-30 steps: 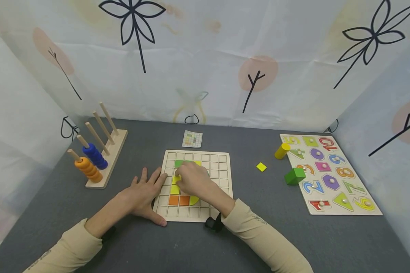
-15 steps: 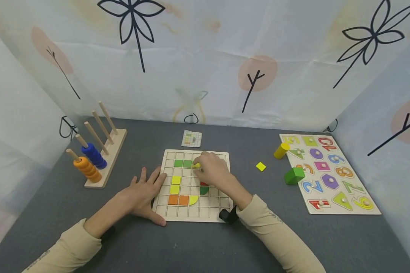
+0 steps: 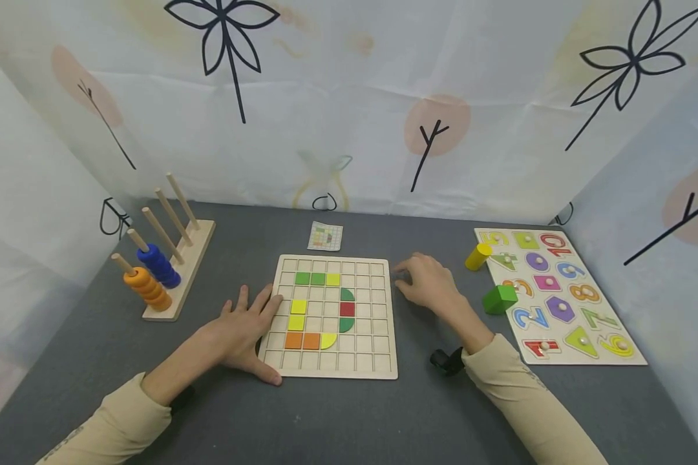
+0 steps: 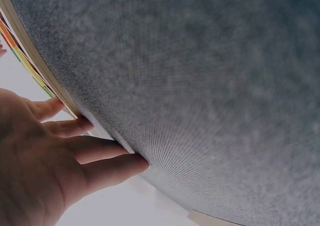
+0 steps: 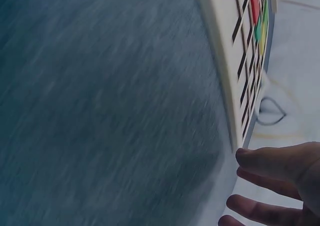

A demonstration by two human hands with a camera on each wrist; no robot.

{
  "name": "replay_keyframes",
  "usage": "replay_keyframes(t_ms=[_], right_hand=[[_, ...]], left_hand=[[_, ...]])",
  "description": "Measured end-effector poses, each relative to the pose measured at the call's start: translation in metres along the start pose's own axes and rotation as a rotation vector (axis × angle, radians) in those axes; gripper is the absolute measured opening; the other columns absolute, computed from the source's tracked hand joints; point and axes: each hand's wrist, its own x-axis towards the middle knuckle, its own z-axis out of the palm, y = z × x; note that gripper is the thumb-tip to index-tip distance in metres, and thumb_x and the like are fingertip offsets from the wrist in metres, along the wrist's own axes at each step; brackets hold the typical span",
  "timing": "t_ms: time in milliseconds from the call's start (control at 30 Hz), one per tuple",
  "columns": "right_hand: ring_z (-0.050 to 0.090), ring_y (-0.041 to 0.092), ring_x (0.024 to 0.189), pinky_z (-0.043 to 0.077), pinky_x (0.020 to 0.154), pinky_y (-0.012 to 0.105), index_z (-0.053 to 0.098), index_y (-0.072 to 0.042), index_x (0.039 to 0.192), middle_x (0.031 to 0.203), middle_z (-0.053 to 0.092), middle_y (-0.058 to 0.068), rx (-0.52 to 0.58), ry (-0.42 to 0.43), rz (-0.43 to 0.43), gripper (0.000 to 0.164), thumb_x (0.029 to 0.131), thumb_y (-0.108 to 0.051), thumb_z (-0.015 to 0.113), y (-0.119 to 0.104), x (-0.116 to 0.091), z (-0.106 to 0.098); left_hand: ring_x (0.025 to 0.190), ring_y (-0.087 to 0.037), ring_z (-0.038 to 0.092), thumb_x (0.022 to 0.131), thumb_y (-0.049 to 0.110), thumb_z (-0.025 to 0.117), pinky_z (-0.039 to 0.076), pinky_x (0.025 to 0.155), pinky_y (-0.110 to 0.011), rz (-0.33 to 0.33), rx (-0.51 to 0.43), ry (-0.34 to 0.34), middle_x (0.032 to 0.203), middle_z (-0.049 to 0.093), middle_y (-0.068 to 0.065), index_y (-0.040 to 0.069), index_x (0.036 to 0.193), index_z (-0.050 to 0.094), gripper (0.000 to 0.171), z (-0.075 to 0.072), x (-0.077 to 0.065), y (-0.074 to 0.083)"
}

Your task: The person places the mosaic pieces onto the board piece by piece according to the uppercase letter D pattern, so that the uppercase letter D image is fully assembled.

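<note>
A wooden grid board (image 3: pixel 366 358) lies at the middle of the table, with coloured tiles set in its cells. Among these are an orange tile (image 3: pixel 293 340), a yellow quarter-round tile (image 3: pixel 328 340), a red tile (image 3: pixel 346 309) and a green tile (image 3: pixel 303 278). My left hand (image 3: pixel 241 332) rests spread against the board's left edge, its fingertips touching the rim in the left wrist view. Just off the board's right side is my right hand (image 3: pixel 430 283), fingers loosely bent. In the right wrist view, nothing shows between its fingers (image 5: pixel 270 161). The loose yellow square is hidden, apparently under this hand.
A small pattern card (image 3: pixel 325 236) lies behind the board. At left stands a peg stacker (image 3: pixel 194 248) with orange and blue rings. At right are a yellow cylinder (image 3: pixel 478 257), a green block (image 3: pixel 499 299) and a number-and-shape puzzle board (image 3: pixel 581 342).
My right hand has lifted off the tiles and moved right, past the board's edge, over where the loose yellow square lay. The left hand has stayed in place.
</note>
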Motion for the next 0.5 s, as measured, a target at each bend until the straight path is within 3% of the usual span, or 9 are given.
replay_keyframes(t_ms=[100, 233, 500], right_hand=[[0.068, 0.037, 0.104, 0.058, 0.072, 0.048, 0.076, -0.005, 0.118, 0.116, 0.071, 0.018, -0.014, -0.013, 0.032, 0.027, 0.092, -0.015, 0.074, 0.015, -0.005, -0.005], [0.067, 0.038, 0.105, 0.056, 0.068, 0.047, 0.076, -0.005, 0.119, 0.118, 0.070, 0.020, -0.027, -0.039, 0.076, 0.029, 0.092, -0.016, 0.074, 0.032, -0.009, -0.011], [0.066, 0.037, 0.108, 0.055, 0.081, 0.055, 0.071, -0.002, 0.126, 0.123, 0.068, 0.023, -0.044, -0.119, 0.142, 0.039, 0.093, -0.021, 0.073, 0.049, -0.015, -0.016]], left_hand=[[0.142, -0.074, 0.019, 0.053, 0.084, 0.081, 0.033, 0.102, -0.083, 0.002, -0.003, 0.002, 0.165, 0.020, -0.033, -0.001, 0.159, 0.025, 0.147, 0.000, 0.000, 0.000], [0.142, -0.074, 0.019, 0.053, 0.084, 0.082, 0.032, 0.103, -0.083, 0.003, -0.005, 0.002, 0.166, 0.020, -0.033, -0.001, 0.158, 0.025, 0.146, -0.001, 0.000, 0.000], [0.141, -0.074, 0.019, 0.053, 0.084, 0.082, 0.033, 0.103, -0.082, 0.001, 0.001, 0.001, 0.165, 0.021, -0.033, -0.001, 0.158, 0.025, 0.146, -0.002, -0.001, 0.001]])
